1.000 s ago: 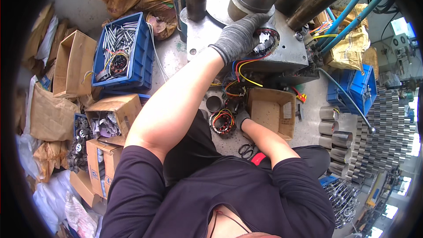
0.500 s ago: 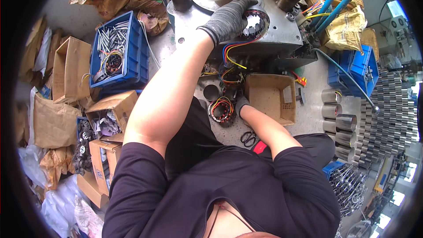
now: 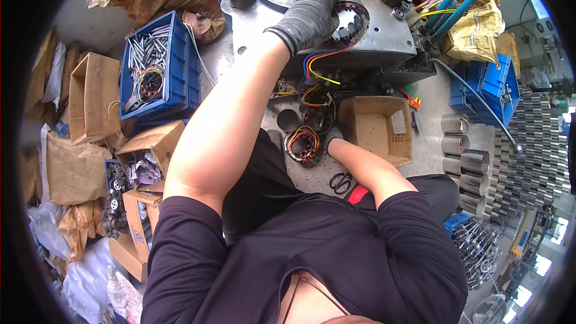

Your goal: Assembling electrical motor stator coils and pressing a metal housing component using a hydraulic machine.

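Grey concrete floor (image 3: 90, 24), daylit windows (image 3: 555, 228) at right

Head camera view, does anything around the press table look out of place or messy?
Mostly ordinary workshop clutter. One oddity: a pair of scissors lies loose on the bench edge by the person's lap. Torn cardboard boxes at the left gape open. The gloved left hand rests on a wound stator sitting flat on the press plate.
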`<state>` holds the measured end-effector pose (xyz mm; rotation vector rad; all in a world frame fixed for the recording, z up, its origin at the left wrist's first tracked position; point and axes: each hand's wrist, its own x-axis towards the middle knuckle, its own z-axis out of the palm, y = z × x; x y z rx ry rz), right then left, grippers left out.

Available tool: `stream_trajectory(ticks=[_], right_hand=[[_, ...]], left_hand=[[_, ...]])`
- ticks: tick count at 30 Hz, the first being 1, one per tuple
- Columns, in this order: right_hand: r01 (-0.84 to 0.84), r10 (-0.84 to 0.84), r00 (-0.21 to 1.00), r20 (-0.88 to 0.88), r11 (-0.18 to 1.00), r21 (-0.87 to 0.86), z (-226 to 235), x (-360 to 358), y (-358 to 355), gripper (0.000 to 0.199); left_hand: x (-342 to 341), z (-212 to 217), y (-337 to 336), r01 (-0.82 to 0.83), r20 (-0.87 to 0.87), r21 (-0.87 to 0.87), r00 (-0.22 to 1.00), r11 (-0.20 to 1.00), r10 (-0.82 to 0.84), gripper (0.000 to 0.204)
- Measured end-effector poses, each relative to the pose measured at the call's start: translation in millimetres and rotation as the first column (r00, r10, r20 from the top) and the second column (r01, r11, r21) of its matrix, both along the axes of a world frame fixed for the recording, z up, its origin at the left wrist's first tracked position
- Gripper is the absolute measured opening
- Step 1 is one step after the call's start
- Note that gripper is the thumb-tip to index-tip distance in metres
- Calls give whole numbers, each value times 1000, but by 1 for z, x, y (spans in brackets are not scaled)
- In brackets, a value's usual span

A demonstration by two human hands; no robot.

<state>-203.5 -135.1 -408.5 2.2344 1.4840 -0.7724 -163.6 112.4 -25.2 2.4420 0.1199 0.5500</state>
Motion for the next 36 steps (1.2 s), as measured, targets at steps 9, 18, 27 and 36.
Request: stream_trajectory(ticks=[9, 18, 27, 36], right_hand=[[-458, 439, 888, -136, 821, -341, 118, -3, -7, 38], [651, -11, 704, -710, 409, 639, 387, 98, -51, 12], [649, 56, 751, -658, -247, 719, 409, 111, -67, 13], [431, -92, 888, -451, -177, 885, 383, 141, -31, 15]], left_hand=[[-3, 14, -4, 40, -155, -51, 987, 998, -48, 75], [-3, 7, -34, 114, -111, -105, 986, 988, -126, 76], [19, 0, -67, 83, 15, -45, 997, 996, -82, 89], [15, 12, -79, 55, -12, -20, 998, 998, -55, 90]])
